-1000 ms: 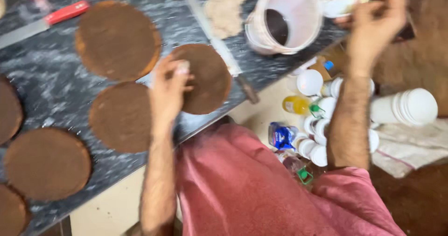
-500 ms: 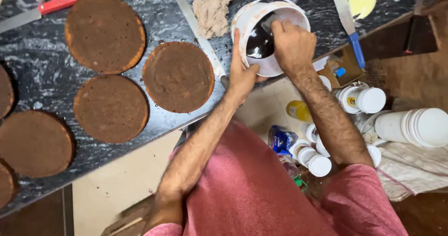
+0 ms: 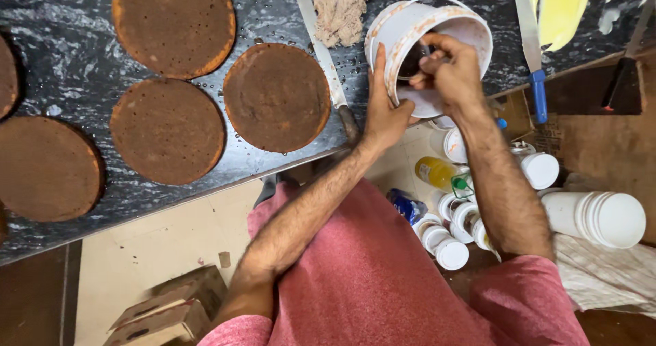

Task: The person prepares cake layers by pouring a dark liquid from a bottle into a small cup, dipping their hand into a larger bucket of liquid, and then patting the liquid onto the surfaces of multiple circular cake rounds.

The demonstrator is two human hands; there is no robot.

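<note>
My left hand [image 3: 383, 113] grips the tilted white bucket's [image 3: 437, 28] rim at the counter [image 3: 260, 175] edge; my right hand [image 3: 447, 69], fingers closed on something unclear, reaches inside.

Below the counter edge, to my right, I see a cluster of small white-capped jars [image 3: 451, 250] standing close together; among them a yellow bottle [image 3: 435, 171] with a pale label lies tilted, a green cap at its lower end; just left of the jars sits a crumpled blue wrapper [image 3: 408, 205]; further right, a stack of white plastic tubs [image 3: 596, 217] lies on its side; at the bottom left, brown cardboard boxes [image 3: 167, 312] rest on the floor.
</note>
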